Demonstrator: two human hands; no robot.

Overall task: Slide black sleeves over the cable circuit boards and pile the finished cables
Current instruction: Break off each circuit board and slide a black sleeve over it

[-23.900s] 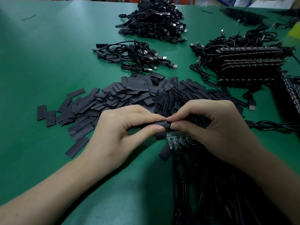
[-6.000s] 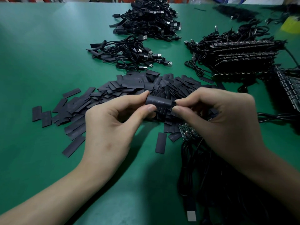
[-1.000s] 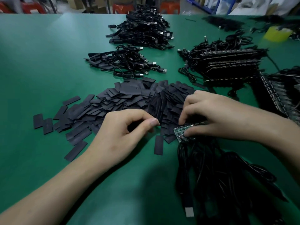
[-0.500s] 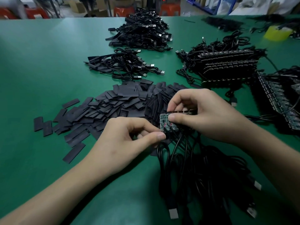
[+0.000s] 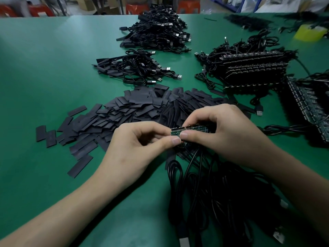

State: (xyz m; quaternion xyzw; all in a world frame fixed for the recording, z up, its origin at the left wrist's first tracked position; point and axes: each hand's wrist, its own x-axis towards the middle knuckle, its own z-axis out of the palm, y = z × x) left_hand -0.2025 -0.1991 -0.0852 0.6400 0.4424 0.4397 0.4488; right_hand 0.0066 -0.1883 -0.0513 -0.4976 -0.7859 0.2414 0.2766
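A strip of green circuit boards with black cables hanging from it is held above the table, just in front of the heap of flat black sleeves. My right hand grips the strip from the right, thumb on its front. My left hand pinches the strip's left end between thumb and forefinger. Both thumbs nearly touch. Whether a sleeve is between my left fingers is hidden.
Two piles of sleeved cables lie beyond the sleeves, a small one and a larger one. Stacked board strips with cables sit at the right, more boards at the far right. The green table lies bare at left.
Both hands lifted slightly and closed together on the board strip. My left thumb and forefinger have moved onto the strip's left end. The cables dangle lower in front.
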